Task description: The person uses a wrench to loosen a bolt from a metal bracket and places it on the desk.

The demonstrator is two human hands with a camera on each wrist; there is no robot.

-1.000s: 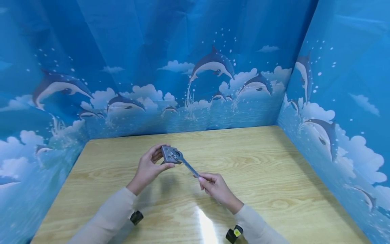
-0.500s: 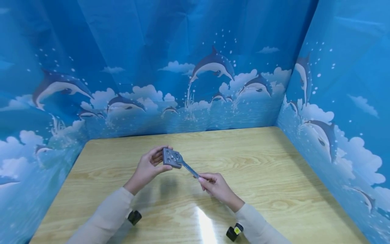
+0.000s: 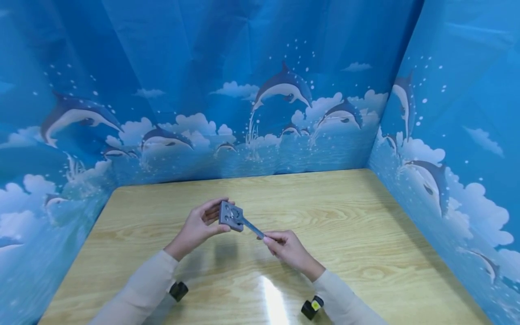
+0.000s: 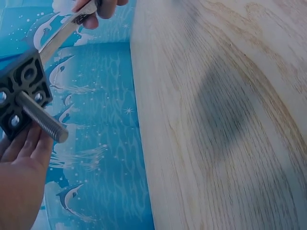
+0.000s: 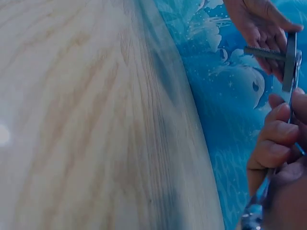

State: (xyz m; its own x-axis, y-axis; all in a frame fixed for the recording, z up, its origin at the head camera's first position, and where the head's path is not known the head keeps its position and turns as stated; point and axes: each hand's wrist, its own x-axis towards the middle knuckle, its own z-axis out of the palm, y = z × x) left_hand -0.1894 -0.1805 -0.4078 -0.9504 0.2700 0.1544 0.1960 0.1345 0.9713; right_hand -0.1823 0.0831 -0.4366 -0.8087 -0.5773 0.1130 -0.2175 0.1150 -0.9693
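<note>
My left hand [image 3: 195, 232] grips a small grey square plate [image 3: 225, 218] with several holes by its left side, thumb below and fingers behind. A threaded bolt [image 4: 44, 119] sticks out of the plate's far side, as the left wrist view shows. My right hand [image 3: 291, 251] pinches the handle of a silver wrench [image 3: 253, 227] between thumb and fingers. The wrench's ring end lies against the near face of the plate, on the side opposite the bolt's threaded shank. Both things are held up above the table, tilted.
A light wood-grain table [image 3: 357, 225] lies under both hands, with a bright glare spot near its front. Blue dolphin-printed curtains [image 3: 195, 90] stand along its back and sides. Dark camera mounts [image 3: 178, 291] hang at the wrists.
The plate has turned and shifted slightly down and to the right with my left fingers. The wrench's ring end has dropped with it, while my right hand stays nearly in place.
</note>
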